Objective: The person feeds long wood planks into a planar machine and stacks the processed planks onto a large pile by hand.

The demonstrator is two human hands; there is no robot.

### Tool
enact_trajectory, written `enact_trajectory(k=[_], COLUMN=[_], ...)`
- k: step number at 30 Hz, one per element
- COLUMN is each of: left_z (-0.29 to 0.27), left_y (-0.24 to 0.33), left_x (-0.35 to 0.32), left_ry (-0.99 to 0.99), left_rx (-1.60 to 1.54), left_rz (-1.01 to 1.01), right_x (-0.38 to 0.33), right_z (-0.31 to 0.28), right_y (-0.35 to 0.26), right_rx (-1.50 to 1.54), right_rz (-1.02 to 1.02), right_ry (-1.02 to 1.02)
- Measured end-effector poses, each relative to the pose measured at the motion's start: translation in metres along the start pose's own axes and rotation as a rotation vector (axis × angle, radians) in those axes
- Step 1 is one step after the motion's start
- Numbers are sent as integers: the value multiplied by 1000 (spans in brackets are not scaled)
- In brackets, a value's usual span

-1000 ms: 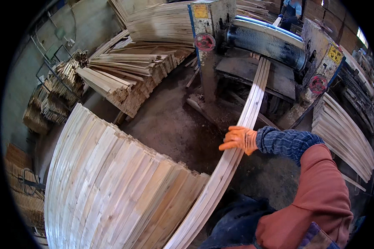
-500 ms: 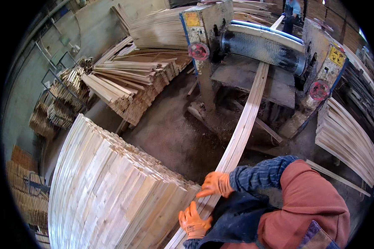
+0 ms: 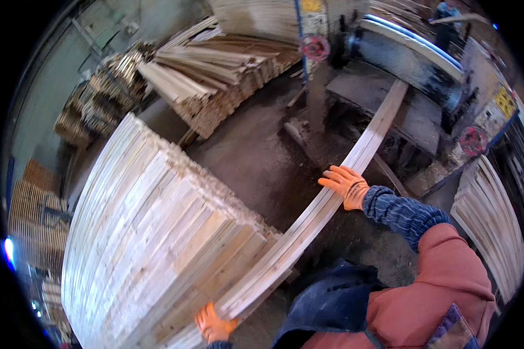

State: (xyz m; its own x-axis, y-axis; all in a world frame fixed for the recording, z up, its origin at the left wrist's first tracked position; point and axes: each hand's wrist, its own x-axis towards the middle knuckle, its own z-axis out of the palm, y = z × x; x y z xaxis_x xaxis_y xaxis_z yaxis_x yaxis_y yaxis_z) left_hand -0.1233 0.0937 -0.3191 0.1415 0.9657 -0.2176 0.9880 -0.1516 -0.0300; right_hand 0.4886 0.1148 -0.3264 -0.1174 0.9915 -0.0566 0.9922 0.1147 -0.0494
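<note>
A narrow bundle of long, pale wooden boards (image 3: pixel 314 224) slants from the lower left up to the roller (image 3: pixel 402 55) of a worn machine. My right hand (image 3: pixel 348 185), in an orange glove, lies across the bundle's middle, fingers over the top and slightly spread; its thumb is hidden. Down at the lower edge, my left hand (image 3: pixel 213 323), gloved alike, holds the near part of the boards with fingers bent against them. The boards' far end meets the machine's flat bed (image 3: pixel 355 87) by the roller; whether it passes beneath cannot be made out.
A large stack of pale boards (image 3: pixel 151 250) stands close on my left. Another board pile (image 3: pixel 204 93) lies beyond it, and curved-looking boards (image 3: pixel 489 221) stand at right. Red handwheels (image 3: pixel 473 141) project from the machine's posts. A person (image 3: pixel 445 29) is behind the machine.
My hands have spread apart: the right has slid forward along the boards toward the machine, the left back to the lower left. The whole view has shifted.
</note>
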Motion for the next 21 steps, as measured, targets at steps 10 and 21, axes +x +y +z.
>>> enact_trajectory(k=[10,21], left_z=[-33,-15], left_y=[149,-14], left_x=[3,-70], left_ry=[-15,82], left_rx=[-252,-131], left_rz=[140,-16], right_x=[14,15], right_z=[-14,-51], right_y=[-177,-121], right_rx=[271,100], right_rz=[-568,-478], right_ry=[-251,-399])
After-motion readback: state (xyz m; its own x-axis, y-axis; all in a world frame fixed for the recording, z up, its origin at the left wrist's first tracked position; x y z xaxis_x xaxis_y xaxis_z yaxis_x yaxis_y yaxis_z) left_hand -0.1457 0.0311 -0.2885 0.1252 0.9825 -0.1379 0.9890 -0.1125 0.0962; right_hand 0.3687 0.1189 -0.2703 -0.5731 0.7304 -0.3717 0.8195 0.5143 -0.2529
